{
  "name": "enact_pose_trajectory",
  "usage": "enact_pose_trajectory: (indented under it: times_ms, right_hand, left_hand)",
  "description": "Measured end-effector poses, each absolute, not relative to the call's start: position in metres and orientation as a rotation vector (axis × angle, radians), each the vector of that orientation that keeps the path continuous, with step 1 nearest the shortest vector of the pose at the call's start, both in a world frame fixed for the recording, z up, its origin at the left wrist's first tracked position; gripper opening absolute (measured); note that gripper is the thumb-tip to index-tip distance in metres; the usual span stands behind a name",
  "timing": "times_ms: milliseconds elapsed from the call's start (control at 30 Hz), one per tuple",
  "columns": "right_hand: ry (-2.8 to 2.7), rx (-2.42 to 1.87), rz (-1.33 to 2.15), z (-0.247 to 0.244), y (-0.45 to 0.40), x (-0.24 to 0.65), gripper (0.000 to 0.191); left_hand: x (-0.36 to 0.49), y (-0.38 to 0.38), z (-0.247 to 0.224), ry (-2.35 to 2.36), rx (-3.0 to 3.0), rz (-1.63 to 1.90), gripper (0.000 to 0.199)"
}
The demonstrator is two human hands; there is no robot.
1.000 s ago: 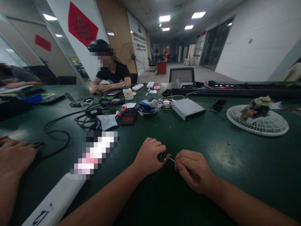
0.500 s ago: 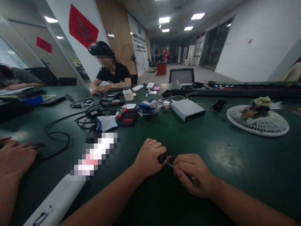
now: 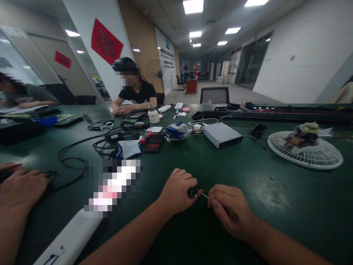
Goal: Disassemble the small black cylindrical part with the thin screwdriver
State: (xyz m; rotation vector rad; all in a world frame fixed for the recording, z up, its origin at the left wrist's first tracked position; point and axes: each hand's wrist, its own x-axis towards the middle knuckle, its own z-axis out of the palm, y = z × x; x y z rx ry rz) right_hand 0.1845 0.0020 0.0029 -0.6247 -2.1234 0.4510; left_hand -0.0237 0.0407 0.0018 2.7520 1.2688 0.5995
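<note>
Left hand [image 3: 176,193] grips the dark knob [image 3: 192,191] of a thin metal rod [image 3: 205,195], while the right hand [image 3: 228,209] closes around its other end (that tip is hidden inside the fingers). Both sit near the front edge of the green tabletop [image 3: 289,206], well apart from the silver drive box [image 3: 223,135].

On the workbench [image 3: 275,191] before you, the optical drive [image 3: 223,135] sits between the bowl [image 3: 178,137] on its left and the round fan guard [image 3: 305,154] on its right, with the coiled cable [image 3: 70,159] further left. Your left hand [image 3: 178,193] and right hand [image 3: 230,210] rest side by side near the bench's near edge, a thin metal rod [image 3: 204,195] running between them. Across the bench, a person [image 3: 136,94] sits behind a bottle [image 3: 153,115], with a standing fan [image 3: 159,75] behind them.
</note>
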Motion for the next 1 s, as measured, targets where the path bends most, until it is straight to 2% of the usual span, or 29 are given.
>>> enact_pose_trajectory:
  times_ms: [300, 533, 700, 867, 1000]
  right_hand:
    - [-2.166, -0.63, 0.477, 0.001, 0.002, 0.1866, 0.024]
    - [-2.187, -0.533, 0.508, 0.0034, 0.002, 0.185, 0.016]
    - [-2.145, -0.609, 0.5, 0.0018, 0.0036, 0.1846, 0.022]
    - [-2.171, -0.572, 0.523, 0.0032, 0.0026, 0.1849, 0.018]
    - [-2.144, -0.619, 0.483, 0.0042, 0.0012, 0.1848, 0.023]
  left_hand:
    - [-0.0235, 0.0414, 0.0007, 1.263, 2.746, 0.608, 0.024]
    - [-0.0243, 0.0417, 0.0002, 1.27, 2.748, 0.6, 0.025]
    - [-0.024, 0.0409, 0.0016, 1.259, 2.752, 0.597, 0.025]
    - [-0.0233, 0.0411, 0.0016, 1.266, 2.745, 0.599, 0.025]
    - [-0.0235, 0.0418, 0.0016, 1.261, 2.753, 0.592, 0.025]
